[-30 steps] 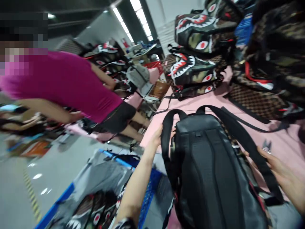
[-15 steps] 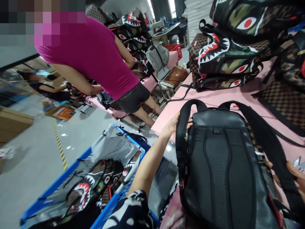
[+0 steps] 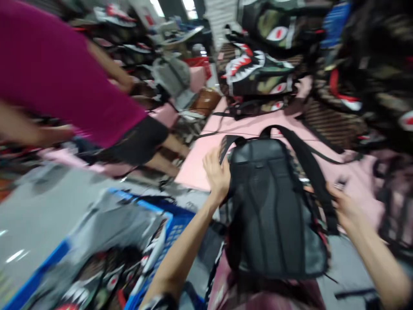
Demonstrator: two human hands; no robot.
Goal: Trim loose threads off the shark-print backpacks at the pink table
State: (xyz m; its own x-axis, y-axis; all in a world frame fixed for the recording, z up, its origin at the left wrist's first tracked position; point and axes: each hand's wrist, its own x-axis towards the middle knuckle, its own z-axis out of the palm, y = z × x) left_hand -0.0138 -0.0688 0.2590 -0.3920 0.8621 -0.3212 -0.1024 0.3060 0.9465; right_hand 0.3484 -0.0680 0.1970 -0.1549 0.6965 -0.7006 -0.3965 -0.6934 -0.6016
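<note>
A black backpack (image 3: 271, 202) lies back-side up on the pink table (image 3: 200, 159), its shoulder straps toward the far side. My left hand (image 3: 217, 174) grips the pack's upper left edge at the left strap, fingers curled over it. At the pack's right side, my right hand (image 3: 342, 206) holds the right strap, fingers closed round it. The picture is smeared by motion.
Shark-face camouflage backpacks (image 3: 254, 77) are piled at the table's far side and right. A blue crate (image 3: 161, 215) with more of them stands on the floor at lower left. A person in a magenta top (image 3: 64, 82) bends over another pink table to the left.
The backpack has slid away from me onto the table. My left hand has shifted from the strap loop to the pack's upper left edge. The view has swung.
</note>
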